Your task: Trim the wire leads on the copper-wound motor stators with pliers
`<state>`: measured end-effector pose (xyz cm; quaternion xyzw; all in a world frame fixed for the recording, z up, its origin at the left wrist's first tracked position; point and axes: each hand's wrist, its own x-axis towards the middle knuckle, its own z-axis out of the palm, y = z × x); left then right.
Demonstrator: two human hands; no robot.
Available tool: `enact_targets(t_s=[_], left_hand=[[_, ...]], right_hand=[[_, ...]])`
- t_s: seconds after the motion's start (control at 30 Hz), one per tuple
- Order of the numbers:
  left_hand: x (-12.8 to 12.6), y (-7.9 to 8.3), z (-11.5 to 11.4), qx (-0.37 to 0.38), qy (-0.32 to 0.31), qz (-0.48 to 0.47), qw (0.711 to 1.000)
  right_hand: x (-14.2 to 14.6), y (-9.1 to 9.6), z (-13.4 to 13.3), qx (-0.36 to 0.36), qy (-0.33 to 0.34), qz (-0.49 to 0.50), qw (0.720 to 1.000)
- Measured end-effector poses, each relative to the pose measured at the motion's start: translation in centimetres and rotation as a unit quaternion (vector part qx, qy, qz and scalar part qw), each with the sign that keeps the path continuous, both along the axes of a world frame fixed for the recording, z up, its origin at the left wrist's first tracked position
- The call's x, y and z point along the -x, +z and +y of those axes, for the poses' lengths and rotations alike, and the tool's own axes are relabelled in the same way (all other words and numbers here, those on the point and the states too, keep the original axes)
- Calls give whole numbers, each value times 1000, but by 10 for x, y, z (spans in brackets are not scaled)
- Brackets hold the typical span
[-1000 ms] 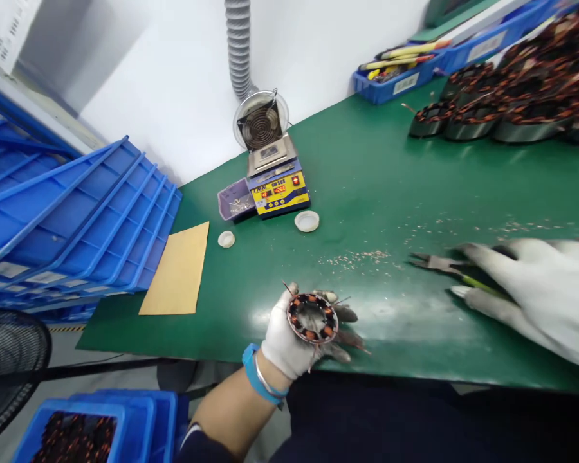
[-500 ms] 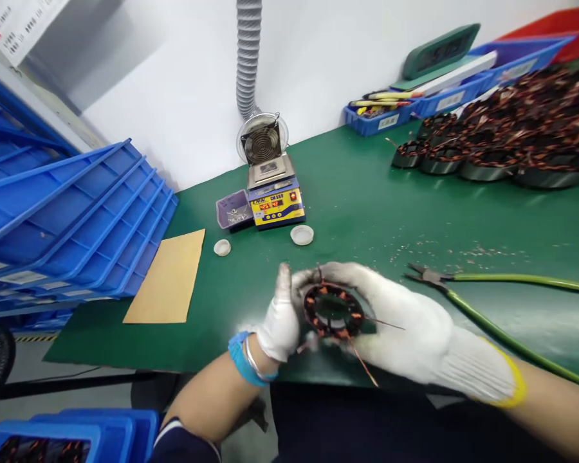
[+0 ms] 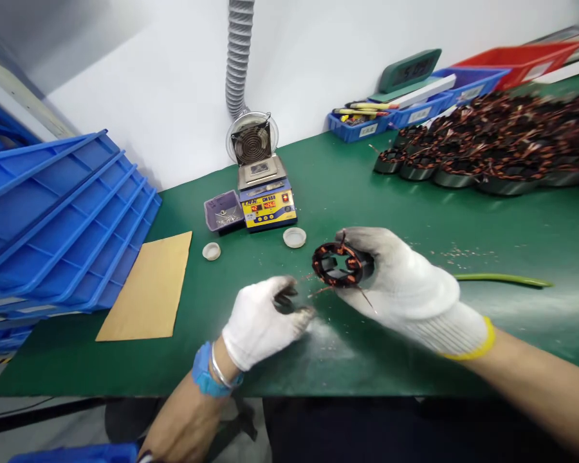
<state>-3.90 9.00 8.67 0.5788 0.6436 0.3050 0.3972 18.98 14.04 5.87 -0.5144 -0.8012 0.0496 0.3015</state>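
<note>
My right hand (image 3: 395,276), in a white glove with a yellow cuff edge, grips a wound motor stator (image 3: 335,265) by its outer side. Copper windings ring the stator's dark core, and loose wire ends stick out of it. To its lower left, my gloved left hand (image 3: 265,318) holds nothing, its thumb and fingers curved apart. A small gap lies between that hand and the stator. Behind the right hand a green-handled cutter (image 3: 502,280) shows only part of one handle; its jaws are hidden.
A solder pot (image 3: 269,206) with a lit display stands under a grey duct (image 3: 240,58), beside a purple tray (image 3: 224,212). Two white caps (image 3: 294,237) lie in front. Many stators (image 3: 463,170) crowd the right. Blue crates (image 3: 67,218) and brown cardboard (image 3: 147,286) are left.
My left hand has come off the stator and moved down and left. My right hand has lifted and tilted the stator, so its side shows. The view has shifted a little.
</note>
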Motion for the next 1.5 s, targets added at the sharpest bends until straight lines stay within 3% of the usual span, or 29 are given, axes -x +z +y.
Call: enact_targets(t_s=[0.07,0.2,0.3,0.4,0.6,0.77,0.9,1.0,1.2,1.5], left_hand=[[10,-10,9,-34,0,33,999],[15,-43,30,-112,19,110,987],[11,-63,39,-119,18,147,982],[11,-73,44,-115,26,170,978],[15,-76,46,-123,30,183,975],[14,-76,45,-118,22,189,975],[13,-74,44,-116,25,183,976],[11,-73,43,-112,26,175,978],[12,-78,43,-116,31,171,978],[13,-80,44,-116,32,169,978]], right_hand=[[0,5,16,15,-32,-16,999],[4,6,61,18,-26,-37,999],[13,2,89,47,-38,-112,992],[22,-2,104,55,-18,-179,982],[28,-11,111,25,41,-228,972],[28,-18,111,20,52,-239,969],[22,-19,109,24,5,-202,979],[16,-14,110,-15,-35,-196,980],[21,1,112,-81,45,-299,950],[40,-4,106,-88,93,-354,926]])
